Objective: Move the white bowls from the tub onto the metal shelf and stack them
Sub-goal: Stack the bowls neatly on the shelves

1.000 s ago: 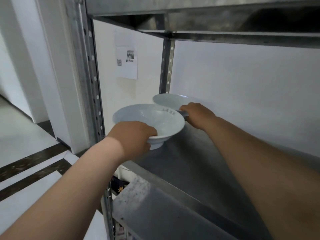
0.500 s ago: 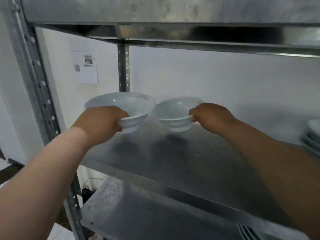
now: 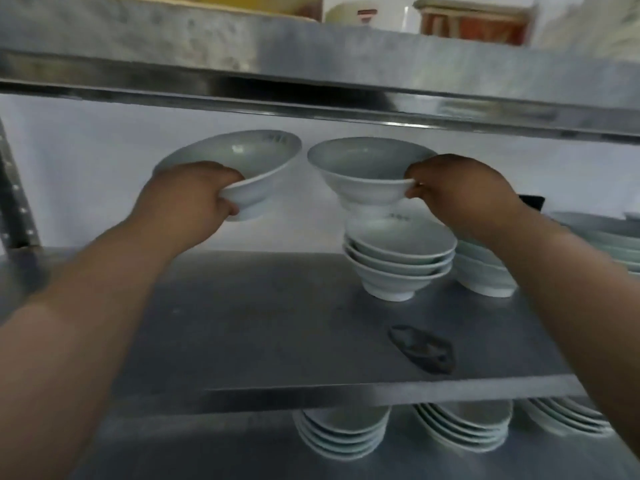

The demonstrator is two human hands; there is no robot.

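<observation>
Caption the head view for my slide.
Left hand holds left bowl; right hand holds right bowl above the bowl stack on metal shelf.

Above the metal shelf (image 3: 277, 323), the left hand (image 3: 187, 192) and right hand (image 3: 460, 195) were bare; the left forearm (image 3: 86, 289) and right forearm (image 3: 571, 289) were bare too.
</observation>
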